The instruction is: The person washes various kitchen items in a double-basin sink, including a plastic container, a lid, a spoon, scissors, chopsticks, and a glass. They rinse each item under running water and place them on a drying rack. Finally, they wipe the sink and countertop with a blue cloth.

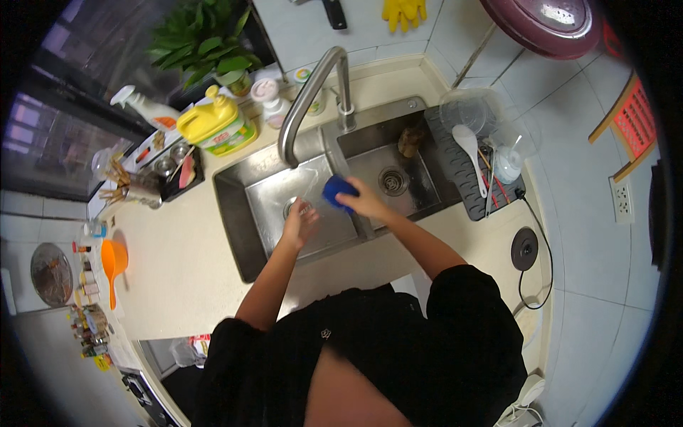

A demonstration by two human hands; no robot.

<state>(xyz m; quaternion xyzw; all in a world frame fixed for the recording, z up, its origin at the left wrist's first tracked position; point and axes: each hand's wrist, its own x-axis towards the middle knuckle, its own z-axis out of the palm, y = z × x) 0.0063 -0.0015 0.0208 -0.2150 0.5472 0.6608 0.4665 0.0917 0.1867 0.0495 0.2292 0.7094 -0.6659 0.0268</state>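
Observation:
A small, rounded dark-blue object is in the grip of my right hand, above the divider of the steel double sink. It may be a cup or a sponge; its kind is not clear. Over the left basin, my left hand is held with fingers apart and nothing in it, a short way from the blue object. The curved faucet arches over the left basin, just beyond both hands. A drain strainer sits in the right basin, near a brownish object by its far wall.
A grey drying mat right of the sink bears a white spoon and clear containers. Behind the left basin stand a yellow jug, a pump bottle and a spray bottle. An orange ladle lies far left; a corded black base sits right.

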